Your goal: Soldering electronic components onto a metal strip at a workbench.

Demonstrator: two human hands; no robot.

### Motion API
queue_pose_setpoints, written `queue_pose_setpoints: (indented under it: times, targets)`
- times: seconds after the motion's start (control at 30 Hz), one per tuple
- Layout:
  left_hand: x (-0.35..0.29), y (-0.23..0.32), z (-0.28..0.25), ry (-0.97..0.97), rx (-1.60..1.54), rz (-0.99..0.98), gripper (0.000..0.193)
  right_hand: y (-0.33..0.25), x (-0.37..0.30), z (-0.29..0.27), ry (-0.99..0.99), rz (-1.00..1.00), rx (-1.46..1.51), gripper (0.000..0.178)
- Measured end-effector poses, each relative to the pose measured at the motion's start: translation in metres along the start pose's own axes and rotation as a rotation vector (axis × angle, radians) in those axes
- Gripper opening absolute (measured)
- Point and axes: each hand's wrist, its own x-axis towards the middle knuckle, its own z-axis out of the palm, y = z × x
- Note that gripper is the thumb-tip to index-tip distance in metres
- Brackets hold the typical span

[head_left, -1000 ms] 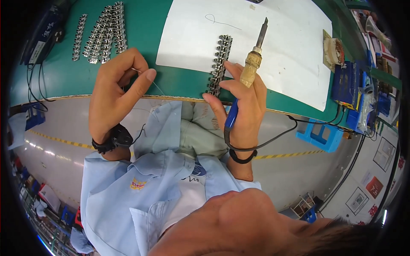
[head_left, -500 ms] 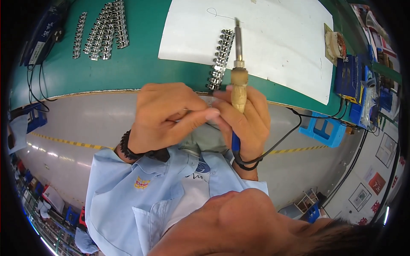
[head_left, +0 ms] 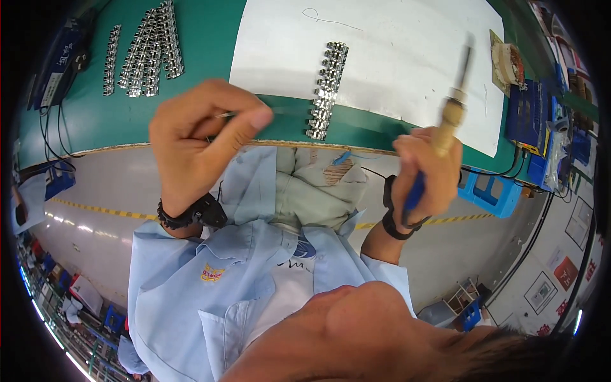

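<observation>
My right hand (head_left: 428, 170) is closed round the handle of a soldering iron (head_left: 450, 118). The iron's tip points up and away, blurred by motion, above the right part of the white sheet (head_left: 394, 70). Over the bench edge on the left, my left hand (head_left: 203, 137) pinches a thin silvery wire (head_left: 226, 115), which looks like solder; a short length shows between thumb and fingers. Between my hands and a little farther off, a strip of small shiny metal connectors (head_left: 329, 89) lies partly on the sheet, its near end on the green bench top. Neither hand touches it.
Several more connector strips (head_left: 151, 51) lie at the far left of the green bench (head_left: 210, 70). A dark blue box (head_left: 60, 67) with cables stands beyond them. At right are a round holder (head_left: 507, 67), another blue box (head_left: 527, 118) and a blue stool (head_left: 487, 194) below.
My hands have parted from in front of my chest. The left has moved left with the wire; the right has swung right with the soldering iron.
</observation>
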Motion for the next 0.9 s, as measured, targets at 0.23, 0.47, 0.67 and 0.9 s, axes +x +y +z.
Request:
queue_pose_setpoints:
  times: [0.23,0.47,0.67,0.9]
  targets:
    - [0.007,-0.017,0.015,0.394,0.048,0.094,0.014,-0.001,-0.009,0.016,0.133,0.105,0.174,0.032]
    - [0.009,-0.025,0.013,0.365,0.021,0.227,0.018,0.004,-0.001,0.019,0.149,-0.035,0.163,0.043]
    - [0.005,-0.028,0.010,0.332,-0.001,0.208,0.019,0.010,0.003,0.022,0.231,0.158,0.316,0.041]
    - [0.015,-0.021,0.011,0.037,0.076,0.479,0.015,0.017,0.011,0.029,0.325,0.297,0.494,0.044]
